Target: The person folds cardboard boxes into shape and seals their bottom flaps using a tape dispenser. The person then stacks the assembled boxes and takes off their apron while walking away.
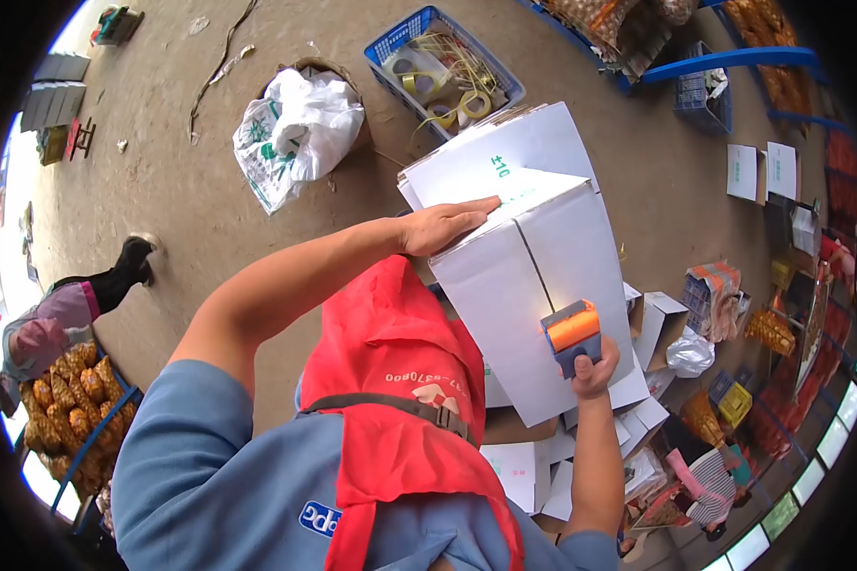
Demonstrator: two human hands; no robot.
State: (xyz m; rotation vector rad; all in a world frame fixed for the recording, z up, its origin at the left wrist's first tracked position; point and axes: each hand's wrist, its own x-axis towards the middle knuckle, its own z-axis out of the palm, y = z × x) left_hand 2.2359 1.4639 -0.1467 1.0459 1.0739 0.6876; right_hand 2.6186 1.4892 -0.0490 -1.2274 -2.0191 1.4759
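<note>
A white cardboard box [490, 285] stands before my body, with a dark seam between its two closed flaps. My left hand [445, 226] lies on the box near its left edge, fingers stretched out. My right hand [595, 369] is wrapped round the handle of a tape dispenser [569, 333] with an orange-lit roll. The dispenser is at the lower end of the visible seam. Behind this box is another white box surface [533, 143] with green print.
A blue crate [509, 81] with tape rolls and a white bag [305, 133] are on the floor ahead. White boxes [514, 471] are piled at the lower right. Filled net bags [71, 400] stand at the left near a person [52, 319]; more people are at the right.
</note>
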